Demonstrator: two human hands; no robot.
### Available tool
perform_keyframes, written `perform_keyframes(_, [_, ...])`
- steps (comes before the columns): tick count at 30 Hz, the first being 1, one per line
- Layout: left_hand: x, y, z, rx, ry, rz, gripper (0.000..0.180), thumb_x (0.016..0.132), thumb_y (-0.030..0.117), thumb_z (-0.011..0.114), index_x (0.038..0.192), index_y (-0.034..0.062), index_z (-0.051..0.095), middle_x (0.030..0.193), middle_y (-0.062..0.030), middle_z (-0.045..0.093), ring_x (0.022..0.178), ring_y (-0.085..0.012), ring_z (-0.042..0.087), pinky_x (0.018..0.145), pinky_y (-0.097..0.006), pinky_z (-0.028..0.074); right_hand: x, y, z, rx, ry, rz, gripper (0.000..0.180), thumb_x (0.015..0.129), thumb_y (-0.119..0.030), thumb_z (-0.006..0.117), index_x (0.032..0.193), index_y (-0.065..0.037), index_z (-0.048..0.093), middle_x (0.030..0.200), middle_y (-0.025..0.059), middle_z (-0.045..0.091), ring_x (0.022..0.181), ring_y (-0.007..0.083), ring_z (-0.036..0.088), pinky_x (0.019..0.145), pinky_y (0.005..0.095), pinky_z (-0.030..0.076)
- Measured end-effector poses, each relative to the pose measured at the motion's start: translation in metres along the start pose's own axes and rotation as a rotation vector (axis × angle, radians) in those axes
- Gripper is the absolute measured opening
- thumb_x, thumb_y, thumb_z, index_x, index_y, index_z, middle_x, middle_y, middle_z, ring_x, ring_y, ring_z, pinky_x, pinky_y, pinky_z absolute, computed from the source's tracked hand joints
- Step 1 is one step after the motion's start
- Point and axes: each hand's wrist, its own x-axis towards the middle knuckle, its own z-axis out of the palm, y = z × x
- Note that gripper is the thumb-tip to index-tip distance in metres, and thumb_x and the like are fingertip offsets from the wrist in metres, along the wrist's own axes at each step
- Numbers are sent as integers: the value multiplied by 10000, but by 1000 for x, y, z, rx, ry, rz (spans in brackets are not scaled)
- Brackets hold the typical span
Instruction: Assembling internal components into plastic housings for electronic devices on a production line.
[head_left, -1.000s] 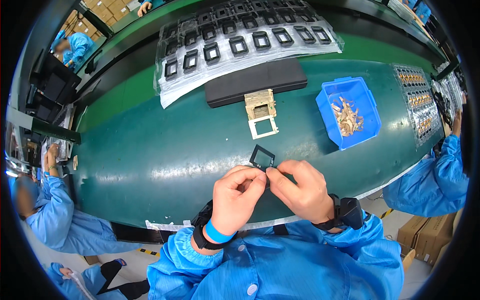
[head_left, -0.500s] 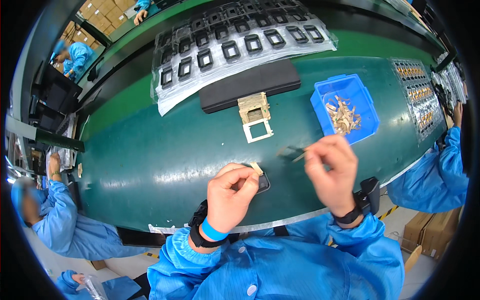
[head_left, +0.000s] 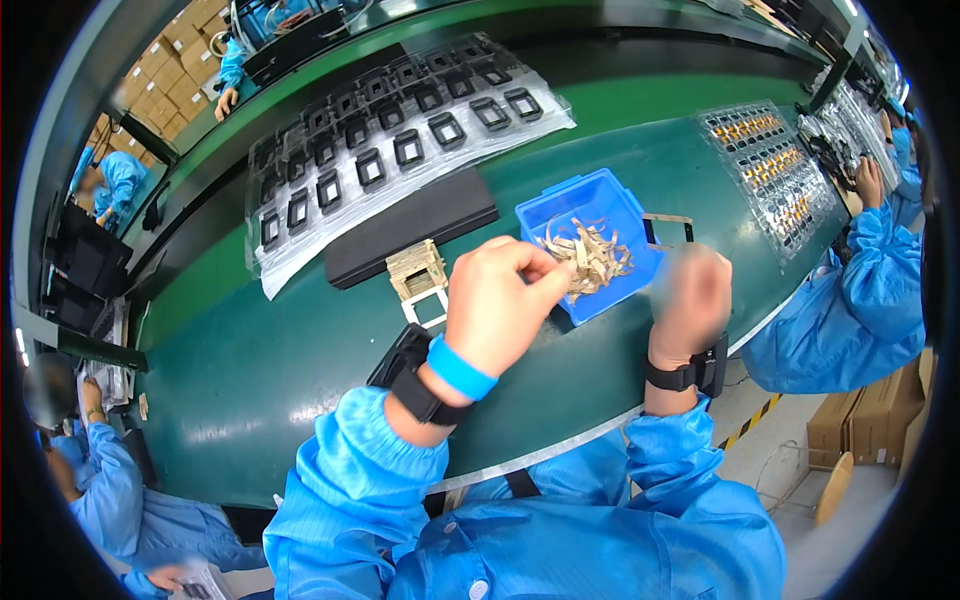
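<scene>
My left hand (head_left: pixel 500 300) reaches over the near edge of a blue bin (head_left: pixel 560 205) and pinches into its pile of tan strips (head_left: pixel 590 255). A blue band and a black strap sit on that wrist. Just beyond the fingertips of my right hand (head_left: pixel 690 295), which is blurred, is a thin rectangular frame (head_left: pixel 668 228) that the hand seems to hold, to the right of the bin. A black part (head_left: pixel 392 358) lies on the green belt (head_left: pixel 260 370), half hidden under my left wrist.
A stack of tan frames (head_left: pixel 412 268) and a white frame (head_left: pixel 432 306) lie left of the bin, before a long black tray (head_left: pixel 410 225). Clear trays of black frames (head_left: pixel 390 150) and gold parts (head_left: pixel 770 165) lie further back. Co-workers in blue sit at the right (head_left: pixel 880 260) and left (head_left: pixel 95 490).
Both hands left the black frame they worked on together. My left hand moved up and right to the blue bin, and my right hand swung right with a thin piece.
</scene>
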Motion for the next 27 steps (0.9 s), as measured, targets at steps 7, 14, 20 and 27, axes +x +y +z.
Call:
perform_keyframes(7, [16, -16, 26, 86, 7, 68, 177, 779, 75, 628, 908, 4, 728, 809, -111, 641, 619, -189, 581, 589, -308, 474, 2, 3, 1, -6, -30, 6, 57, 920, -10, 582, 953, 21, 616, 1047, 64, 528, 764, 82, 542, 618, 213, 482])
perform_keyframes(14, [13, -29, 26, 57, 71, 143, 259, 813, 63, 569, 1042, 17, 679, 964, -217, 665, 903, -384, 640, 810, -445, 521, -2, 15, 3, -287, -49, -45, 73, 948, -62, 561, 964, -16, 617, 928, 43, 570, 776, 120, 547, 693, 259, 481])
perform_keyframes(20, [-10, -28, 35, -171, 130, 79, 140, 855, 110, 537, 786, 4, 597, 747, -238, 604, 739, -436, 583, 642, -521, 446, 2, 49, -25, -333, -83, -71, 187, 984, -118, 554, 1107, 13, 606, 1005, 56, 598, 805, 113, 542, 699, 248, 466])
perform_keyframes(27, [-54, 0, -22, -377, 98, -145, 339, 885, 296, 641, 789, -29, 627, 715, -174, 661, 640, -325, 637, 576, -396, 474, -17, -1, 2, -237, -356, -515, 169, 958, -14, 558, 1109, 42, 610, 1053, 109, 573, 904, 185, 560, 765, 285, 468])
